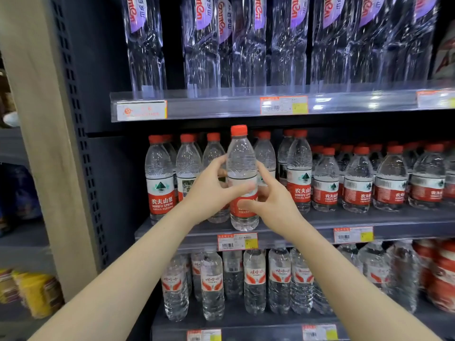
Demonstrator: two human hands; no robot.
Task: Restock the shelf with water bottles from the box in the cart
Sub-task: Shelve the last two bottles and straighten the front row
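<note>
A clear water bottle [242, 166] with a red cap and red label stands upright at the front edge of the middle shelf [406, 223]. My left hand [211, 190] grips its left side, thumb across the label. My right hand [273, 203] pinches the bottle's lower label from the right. Behind and beside it stand several matching red-capped bottles [299, 168] in rows. The cart and box are out of view.
The top shelf [221, 104] carries tall clear bottles with purple labels. The bottom shelf holds several smaller bottles [254, 281] with red-and-white labels. A beige post [46, 134] and a perforated dark upright border the shelves on the left. Price tags line the shelf edges.
</note>
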